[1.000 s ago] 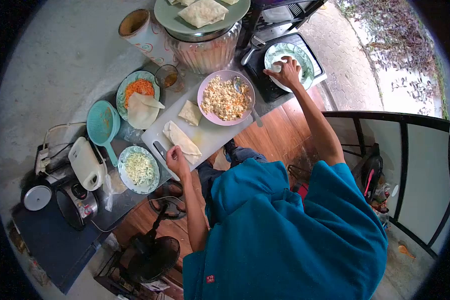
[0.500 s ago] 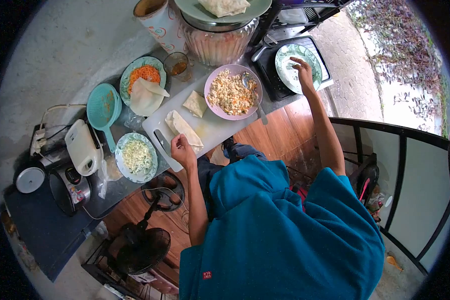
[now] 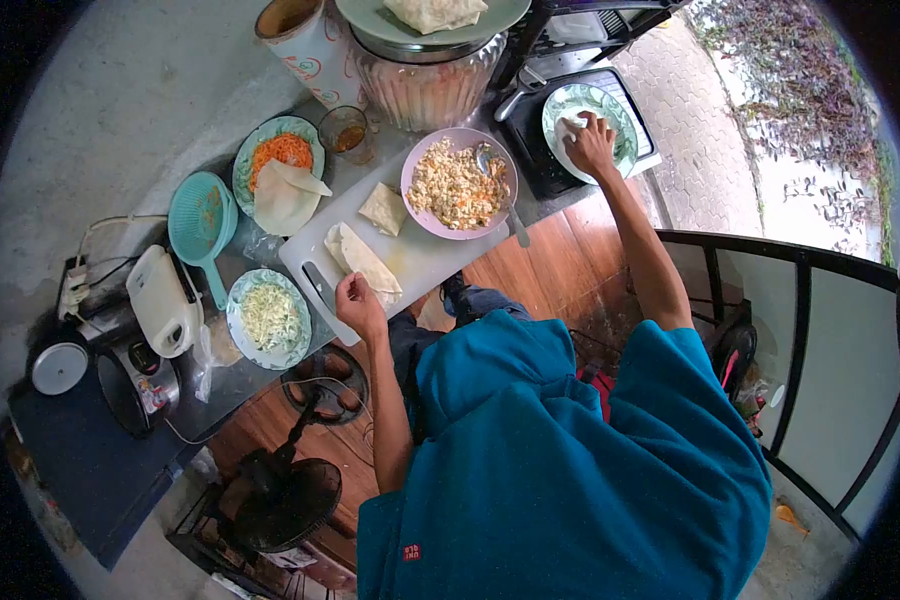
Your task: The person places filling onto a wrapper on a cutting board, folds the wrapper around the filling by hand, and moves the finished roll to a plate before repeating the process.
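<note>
My left hand (image 3: 362, 306) is closed at the near end of a folded wrapper (image 3: 360, 258), which lies on the white cutting board (image 3: 303, 256). Beside it on the board sits a square folded parcel (image 3: 384, 210). Off to the right, my right hand (image 3: 589, 146) reaches down into a green-rimmed plate (image 3: 625, 135); its fingers are bent and a little apart, touching something whitish in the plate that I cannot make out. Between the hands stands a pink bowl (image 3: 408, 190) of crumbly filling (image 3: 455, 185) with a spoon (image 3: 516, 222) in it.
Left of the board are a plate of shredded carrot (image 3: 282, 150) with loose wrappers (image 3: 288, 197) on it, a green strainer (image 3: 201, 215) and a plate of shredded cabbage (image 3: 270, 314). Behind stand a glass (image 3: 346, 133) and a ribbed jar (image 3: 425, 80) bearing a plate.
My right hand has lowered into the plate, its fingers now bent down to the plate's inside. The left hand stays at the folded wrapper. The whole view has shifted slightly.
</note>
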Available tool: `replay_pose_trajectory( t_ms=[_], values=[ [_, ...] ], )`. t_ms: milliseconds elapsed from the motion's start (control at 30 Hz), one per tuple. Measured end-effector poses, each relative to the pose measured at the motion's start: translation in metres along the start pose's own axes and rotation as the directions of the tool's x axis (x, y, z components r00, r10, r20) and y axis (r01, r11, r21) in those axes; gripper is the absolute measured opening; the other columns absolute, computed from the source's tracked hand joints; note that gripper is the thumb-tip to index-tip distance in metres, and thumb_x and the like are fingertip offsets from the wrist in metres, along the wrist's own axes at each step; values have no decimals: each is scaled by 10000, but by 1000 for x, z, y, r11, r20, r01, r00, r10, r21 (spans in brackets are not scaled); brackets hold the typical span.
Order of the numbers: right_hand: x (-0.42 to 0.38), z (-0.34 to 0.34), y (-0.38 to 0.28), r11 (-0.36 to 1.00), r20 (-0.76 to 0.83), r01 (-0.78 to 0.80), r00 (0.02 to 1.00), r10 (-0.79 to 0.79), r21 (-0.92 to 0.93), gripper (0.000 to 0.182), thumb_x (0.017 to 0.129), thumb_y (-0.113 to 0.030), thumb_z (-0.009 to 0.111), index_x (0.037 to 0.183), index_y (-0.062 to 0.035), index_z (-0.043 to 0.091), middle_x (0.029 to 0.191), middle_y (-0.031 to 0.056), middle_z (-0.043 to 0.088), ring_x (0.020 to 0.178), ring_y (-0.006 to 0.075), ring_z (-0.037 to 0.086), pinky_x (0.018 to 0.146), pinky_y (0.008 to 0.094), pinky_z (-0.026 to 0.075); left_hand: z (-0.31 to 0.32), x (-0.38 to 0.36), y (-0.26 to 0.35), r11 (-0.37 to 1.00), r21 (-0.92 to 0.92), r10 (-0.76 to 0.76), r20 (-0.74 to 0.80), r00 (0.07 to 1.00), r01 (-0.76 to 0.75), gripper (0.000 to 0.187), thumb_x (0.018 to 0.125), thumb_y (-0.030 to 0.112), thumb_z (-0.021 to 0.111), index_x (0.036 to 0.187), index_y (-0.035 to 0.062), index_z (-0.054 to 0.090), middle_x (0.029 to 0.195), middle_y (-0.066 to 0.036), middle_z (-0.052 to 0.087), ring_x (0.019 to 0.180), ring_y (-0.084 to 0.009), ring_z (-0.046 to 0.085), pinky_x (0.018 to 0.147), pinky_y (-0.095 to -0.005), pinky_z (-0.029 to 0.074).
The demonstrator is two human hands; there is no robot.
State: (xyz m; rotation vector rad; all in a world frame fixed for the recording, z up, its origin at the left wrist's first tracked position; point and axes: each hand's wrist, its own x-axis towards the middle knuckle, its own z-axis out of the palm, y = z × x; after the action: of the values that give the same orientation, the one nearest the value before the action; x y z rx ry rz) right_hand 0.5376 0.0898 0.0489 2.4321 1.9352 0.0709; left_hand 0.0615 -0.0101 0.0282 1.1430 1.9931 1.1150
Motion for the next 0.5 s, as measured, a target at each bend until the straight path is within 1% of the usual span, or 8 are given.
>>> replay_pose_trajectory(
  t_ms=[33, 133, 233, 300, 400, 467, 500],
  values=[
    [-3, -2, -4, 1000, 0, -4, 1000, 4, -1, 386, 870, -299, 596, 1250, -282, 661, 1345, 99, 480, 1206, 333, 429, 959, 518, 358, 0, 0, -2, 1000, 0, 2, 4, 1000, -2, 169, 910, 105, 654, 1004, -36, 659, 908, -108, 667, 792, -189, 620, 688, -307, 509],
    [-7, -6, -10, 999, -50, 40, 998, -41, -8, 361, 903, -374, 595, 1244, -277, 663, 1337, 114, 483, 1176, 328, 450, 929, 500, 366, 1, 1, -3, 1000, -20, 21, -28, 999, -22, 167, 915, 113, 649, 996, -32, 656, 908, -110, 667, 782, -194, 614, 676, -317, 501],
    [-8, -8, -12, 999, -70, 45, 997, -43, 25, 361, 900, -385, 605, 1240, -280, 665, 1335, 114, 487, 1177, 327, 452, 921, 492, 362, 2, 3, -1, 998, 23, 62, -51, 997, -61, 157, 918, 112, 642, 985, -29, 651, 911, -116, 666, 775, -200, 610, 668, -324, 496],
    [-9, -10, -14, 999, -68, 31, 997, -30, 14, 360, 897, -385, 615, 1238, -280, 666, 1334, 110, 492, 1177, 322, 456, 919, 486, 357, 2, 3, 0, 1000, 9, 26, -71, 997, -26, 152, 920, 109, 634, 981, -30, 645, 889, -117, 664, 766, -202, 608, 665, -326, 496],
    [-9, -14, -15, 1000, -22, 17, 1000, -17, 3, 357, 907, -384, 607, 1245, -283, 663, 1334, 111, 492, 1185, 318, 452, 920, 484, 354, 2, 2, 3, 998, 38, 53, -41, 998, -51, 147, 917, 103, 635, 976, -31, 648, 872, -113, 669, 757, -201, 617, 670, -320, 501],
    [-8, -12, -14, 999, -53, 22, 998, -20, 33, 348, 893, -274, 599, 1232, -283, 675, 1335, 112, 492, 1186, 317, 450, 921, 482, 354, 2, 2, 6, 998, 45, 48, -32, 998, -47, 141, 914, 97, 637, 972, -31, 649, 864, -108, 674, 752, -199, 622, 672, -316, 506],
    [-8, -9, -12, 999, -52, 22, 998, -20, 34, 348, 893, -274, 599, 1232, -283, 675, 1335, 112, 492, 1186, 317, 450, 921, 482, 354, 2, 2, 6, 998, 52, 42, -23, 999, -40, 135, 911, 91, 640, 968, -31, 651, 856, -104, 678, 748, -196, 628, 674, -312, 510]
  ],
)
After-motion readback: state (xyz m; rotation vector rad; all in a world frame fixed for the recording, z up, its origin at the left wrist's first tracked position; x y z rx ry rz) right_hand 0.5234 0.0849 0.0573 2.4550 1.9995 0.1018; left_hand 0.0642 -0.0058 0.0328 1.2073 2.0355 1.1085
